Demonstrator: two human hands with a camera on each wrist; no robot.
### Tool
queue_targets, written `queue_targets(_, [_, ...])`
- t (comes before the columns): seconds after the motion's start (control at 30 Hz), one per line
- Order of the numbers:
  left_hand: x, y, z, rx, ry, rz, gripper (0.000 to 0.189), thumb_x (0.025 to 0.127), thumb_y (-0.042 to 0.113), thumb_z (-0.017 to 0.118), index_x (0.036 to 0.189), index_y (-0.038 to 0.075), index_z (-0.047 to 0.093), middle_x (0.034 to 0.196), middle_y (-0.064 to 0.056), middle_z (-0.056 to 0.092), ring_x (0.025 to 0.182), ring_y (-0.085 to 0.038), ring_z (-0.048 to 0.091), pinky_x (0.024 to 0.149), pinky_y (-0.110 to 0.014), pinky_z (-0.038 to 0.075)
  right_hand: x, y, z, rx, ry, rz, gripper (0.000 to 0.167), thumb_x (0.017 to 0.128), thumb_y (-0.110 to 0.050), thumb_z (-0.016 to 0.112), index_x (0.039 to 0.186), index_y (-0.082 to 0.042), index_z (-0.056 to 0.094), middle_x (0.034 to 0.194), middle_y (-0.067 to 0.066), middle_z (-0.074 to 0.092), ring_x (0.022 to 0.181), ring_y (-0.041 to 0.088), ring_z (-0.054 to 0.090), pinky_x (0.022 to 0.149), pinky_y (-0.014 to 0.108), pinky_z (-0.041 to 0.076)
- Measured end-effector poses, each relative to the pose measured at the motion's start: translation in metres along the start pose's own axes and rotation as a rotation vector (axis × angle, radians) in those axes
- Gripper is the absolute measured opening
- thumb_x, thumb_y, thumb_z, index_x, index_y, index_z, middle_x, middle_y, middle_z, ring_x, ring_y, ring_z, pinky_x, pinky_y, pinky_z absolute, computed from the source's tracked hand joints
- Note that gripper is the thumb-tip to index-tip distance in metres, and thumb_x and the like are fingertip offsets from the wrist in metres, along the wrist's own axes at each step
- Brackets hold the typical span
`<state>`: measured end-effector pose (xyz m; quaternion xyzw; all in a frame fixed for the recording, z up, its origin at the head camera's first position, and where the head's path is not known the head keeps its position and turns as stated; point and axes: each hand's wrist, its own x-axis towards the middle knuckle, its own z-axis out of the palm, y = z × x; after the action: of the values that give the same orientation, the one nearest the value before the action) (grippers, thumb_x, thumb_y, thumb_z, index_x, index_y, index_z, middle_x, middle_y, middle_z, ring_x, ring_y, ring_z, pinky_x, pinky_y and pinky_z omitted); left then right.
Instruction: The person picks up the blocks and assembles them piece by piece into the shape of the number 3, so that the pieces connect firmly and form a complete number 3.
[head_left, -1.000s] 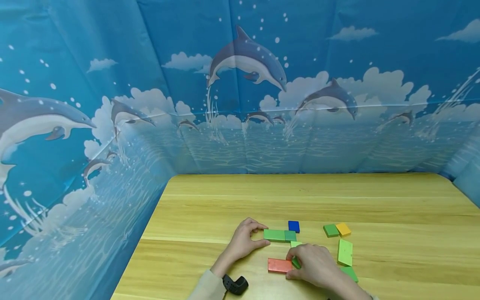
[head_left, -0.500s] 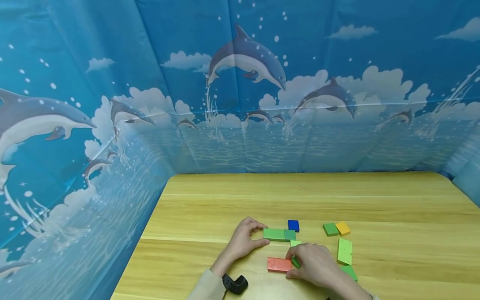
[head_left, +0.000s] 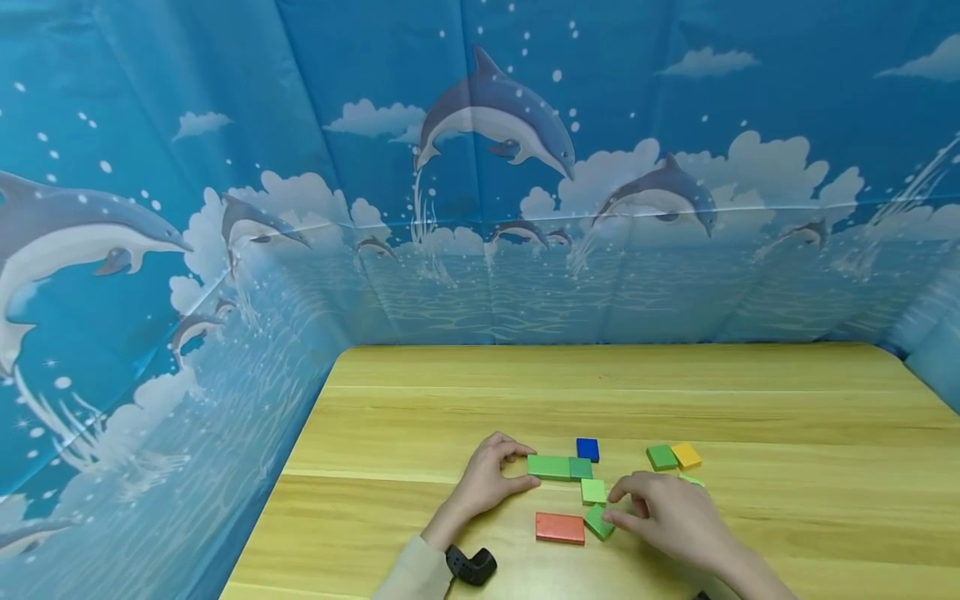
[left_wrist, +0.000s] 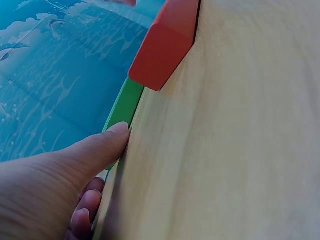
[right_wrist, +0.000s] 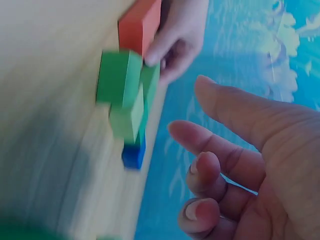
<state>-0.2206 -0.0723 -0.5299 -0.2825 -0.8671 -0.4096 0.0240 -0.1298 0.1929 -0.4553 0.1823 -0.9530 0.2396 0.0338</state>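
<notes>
My left hand (head_left: pixel 487 477) pinches the left end of a long green block (head_left: pixel 548 467) between thumb and forefinger; the left wrist view shows the thumb (left_wrist: pixel 115 132) against its side. A darker green square block (head_left: pixel 581 468) adjoins its right end. Below that lie a light green square block (head_left: pixel 593 492) and a green block (head_left: pixel 599 523), turned at an angle beside a red rectangular block (head_left: pixel 559 528). Just right of the angled block hovers my right hand (head_left: pixel 667 512), thumb and fingers apart, holding nothing.
A blue square block (head_left: pixel 588 450) sits behind the green row. Farther right lie a green block (head_left: pixel 662 457) and a yellow block (head_left: pixel 687 455); a light green block (head_left: pixel 692 480) is mostly hidden by my right hand. A dolphin-print curtain (head_left: pixel 480 283) borders the wooden table (head_left: pixel 420 392).
My right hand has let go of the angled green block and lifted away toward the right, uncovering that block and the light green square. The left hand stays in place.
</notes>
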Motion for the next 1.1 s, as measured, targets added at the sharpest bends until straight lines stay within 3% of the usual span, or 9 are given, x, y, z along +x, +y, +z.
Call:
queue_targets(0.13, [0.001,-0.001,0.001,-0.002,0.004,0.007,0.037,0.078,0.032,0.079,0.11,0.015,0.069,0.093,0.006,0.053,0.082,-0.007,0.046,0.074,-0.023,0.041,-0.01,0.015,-0.011,-0.032,0.02,0.056,0.015,0.081,-0.044,0.071,0.082,-0.03,0.065,0.059,-0.019,0.039,0.047,0.0,0.03,0.043,0.021,0.026])
queue_targets(0.3, [0.001,-0.001,0.0,-0.003,0.008,0.007,0.037,0.078,0.031,0.079,0.109,0.015,0.07,0.093,0.006,0.053,0.081,-0.007,0.046,0.074,-0.023,0.04,-0.022,0.032,-0.026,-0.062,-0.056,0.116,0.017,0.079,-0.044,0.073,0.08,-0.031,0.062,0.061,-0.019,0.041,0.049,0.001,0.032,0.045,0.023,0.028])
queue_targets(0.43, [0.001,-0.002,0.001,0.001,0.012,0.019,0.037,0.077,0.031,0.08,0.109,0.014,0.07,0.092,0.006,0.053,0.081,-0.008,0.046,0.073,-0.023,0.04,-0.032,0.046,-0.033,-0.076,-0.14,0.099,0.025,0.073,-0.049,0.076,0.081,-0.03,0.061,0.063,-0.019,0.041,0.052,0.0,0.034,0.046,0.023,0.029])
queue_targets(0.63, [0.001,-0.001,0.001,0.004,0.008,0.006,0.037,0.077,0.032,0.08,0.109,0.015,0.07,0.094,0.007,0.053,0.082,-0.007,0.046,0.075,-0.023,0.041,-0.037,0.057,-0.036,-0.054,-0.199,0.061,0.037,0.067,-0.058,0.075,0.085,-0.028,0.061,0.065,-0.018,0.042,0.055,-0.001,0.036,0.048,0.023,0.03])
queue_targets(1.1, [0.0,0.001,0.0,-0.011,0.009,0.001,0.037,0.077,0.03,0.08,0.109,0.014,0.07,0.096,0.007,0.053,0.083,-0.006,0.047,0.076,-0.023,0.042,-0.037,0.066,-0.035,0.046,-0.321,0.066,0.041,0.063,-0.049,0.083,0.089,-0.023,0.063,0.066,-0.013,0.045,0.058,0.002,0.038,0.05,0.025,0.029])
